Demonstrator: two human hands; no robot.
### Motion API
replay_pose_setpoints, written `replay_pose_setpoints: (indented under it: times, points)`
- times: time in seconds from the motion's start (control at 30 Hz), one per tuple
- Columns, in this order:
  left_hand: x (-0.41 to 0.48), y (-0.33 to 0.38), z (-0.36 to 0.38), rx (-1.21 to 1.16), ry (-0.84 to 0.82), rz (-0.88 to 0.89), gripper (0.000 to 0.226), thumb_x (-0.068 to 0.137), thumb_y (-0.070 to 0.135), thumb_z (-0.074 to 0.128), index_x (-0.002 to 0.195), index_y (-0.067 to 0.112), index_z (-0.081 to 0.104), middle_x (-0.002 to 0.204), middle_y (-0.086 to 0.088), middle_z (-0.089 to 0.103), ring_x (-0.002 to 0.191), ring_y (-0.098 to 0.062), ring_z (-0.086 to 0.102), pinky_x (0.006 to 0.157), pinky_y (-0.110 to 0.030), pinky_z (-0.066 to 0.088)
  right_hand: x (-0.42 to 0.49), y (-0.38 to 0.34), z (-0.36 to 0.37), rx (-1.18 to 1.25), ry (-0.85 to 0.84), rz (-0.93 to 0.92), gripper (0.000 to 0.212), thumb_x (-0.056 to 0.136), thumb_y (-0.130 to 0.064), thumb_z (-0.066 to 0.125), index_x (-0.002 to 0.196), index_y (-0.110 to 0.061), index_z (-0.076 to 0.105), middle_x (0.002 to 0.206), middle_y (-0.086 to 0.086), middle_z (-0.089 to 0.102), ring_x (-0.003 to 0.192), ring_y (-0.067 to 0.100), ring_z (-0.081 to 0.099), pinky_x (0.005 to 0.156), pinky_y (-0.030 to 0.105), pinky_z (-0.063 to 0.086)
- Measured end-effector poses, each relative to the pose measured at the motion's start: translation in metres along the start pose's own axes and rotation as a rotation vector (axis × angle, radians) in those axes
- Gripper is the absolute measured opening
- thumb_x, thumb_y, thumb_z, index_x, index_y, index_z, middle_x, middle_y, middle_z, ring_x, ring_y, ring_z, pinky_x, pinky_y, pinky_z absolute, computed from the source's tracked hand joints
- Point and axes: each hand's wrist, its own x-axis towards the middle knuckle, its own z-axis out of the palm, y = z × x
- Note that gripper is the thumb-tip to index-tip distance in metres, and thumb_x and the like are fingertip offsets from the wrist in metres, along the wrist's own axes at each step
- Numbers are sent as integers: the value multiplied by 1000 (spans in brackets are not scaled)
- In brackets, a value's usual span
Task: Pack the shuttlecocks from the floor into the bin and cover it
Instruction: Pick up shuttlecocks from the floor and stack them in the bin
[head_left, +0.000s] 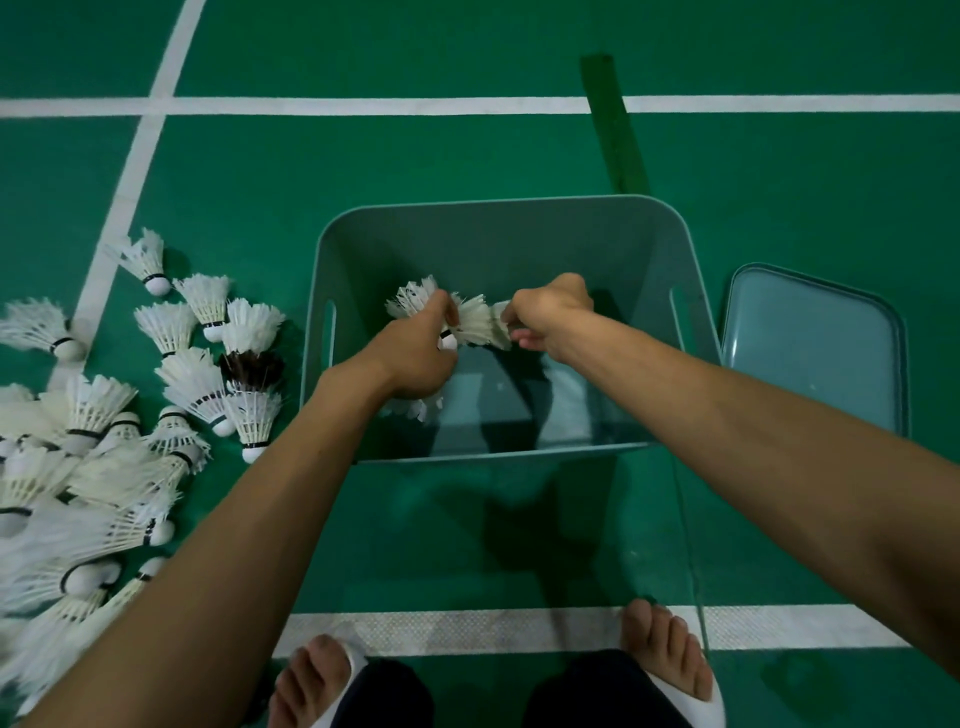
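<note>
A grey-green plastic bin stands open on the green court floor in front of me. Both my hands are inside it. My left hand grips a bunch of white shuttlecocks, with more feathers showing under its wrist. My right hand pinches another white shuttlecock right beside them. The bin's lid lies flat on the floor to the right of the bin. A large pile of white shuttlecocks covers the floor at the left, one of them dark-feathered.
White court lines cross the floor behind the bin, and another runs along my feet. A dark green tape strip runs back from the bin's far edge. My sandalled feet stand at the bottom edge.
</note>
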Motion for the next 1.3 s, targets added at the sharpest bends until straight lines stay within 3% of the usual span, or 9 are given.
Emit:
replay_pose_setpoints:
  times: [0.13, 0.27, 0.5, 0.67, 0.8, 0.9, 1.07, 1.2, 1.3]
  points:
    - [-2, 2, 9, 26, -20, 24, 19, 101, 21, 46, 118, 26, 39, 84, -7, 59, 73, -23, 55, 65, -34, 39, 13, 1, 6, 34, 54, -27, 11, 74, -5, 76, 75, -9, 65, 78, 11, 75, 59, 24, 72, 60, 40, 65]
    - [0, 3, 12, 44, -114, 1, 20, 99, 21, 48, 116, 27, 40, 87, -9, 63, 72, -25, 56, 65, -35, 44, 17, 1, 1, 50, -63, -5, 21, 79, 0, 76, 69, -11, 61, 72, 11, 69, 57, 21, 62, 55, 30, 55]
    - [-3, 10, 14, 97, -175, 21, 24, 95, 17, 48, 113, 31, 38, 88, -8, 63, 77, -30, 61, 81, -46, 53, 20, 2, -1, 58, -198, -33, 13, 89, -10, 73, 82, -13, 63, 78, 3, 64, 73, 19, 61, 55, 27, 49]
    - [-8, 12, 12, 162, -144, 56, 28, 95, 18, 46, 107, 38, 33, 85, -6, 60, 77, -30, 58, 78, -47, 53, 12, -6, -18, -33, 47, -158, 20, 79, -24, 71, 88, -7, 75, 90, 10, 77, 68, 21, 65, 62, 37, 59]
    - [-12, 28, 13, 169, -185, 107, 30, 95, 16, 46, 115, 36, 34, 89, -4, 58, 81, -30, 55, 73, -39, 45, -22, -15, -44, -45, -290, -528, 6, 84, -16, 74, 80, -17, 78, 84, -6, 76, 73, 11, 63, 58, 28, 51]
    - [-13, 41, 16, 250, -226, 148, 47, 99, 17, 47, 141, 31, 34, 131, -13, 57, 110, -34, 58, 92, -40, 48, -43, -16, -52, -212, -473, -634, 17, 82, -26, 82, 82, -10, 78, 72, 3, 76, 63, 21, 69, 57, 24, 51]
    - [-16, 47, 22, 296, -255, 224, 50, 95, 17, 48, 141, 38, 44, 140, -7, 56, 119, -31, 57, 102, -43, 47, -39, -9, -50, -552, -232, -631, 3, 74, -15, 79, 71, -13, 80, 64, -1, 74, 65, 12, 70, 60, 25, 52]
    - [-19, 44, 18, 172, -262, 213, 40, 94, 15, 53, 128, 34, 61, 113, -5, 69, 101, -26, 64, 95, -40, 52, -20, -4, -51, -538, 50, -423, 12, 76, -19, 77, 83, -10, 80, 82, 7, 77, 83, 26, 74, 75, 36, 62]
    - [-17, 41, 12, 109, -341, 106, 22, 97, 14, 53, 108, 22, 70, 87, -1, 74, 83, -20, 65, 78, -33, 55, -16, -2, -51, -567, 280, -377, 12, 85, -18, 68, 91, -10, 74, 90, 10, 72, 79, 32, 67, 70, 32, 54]
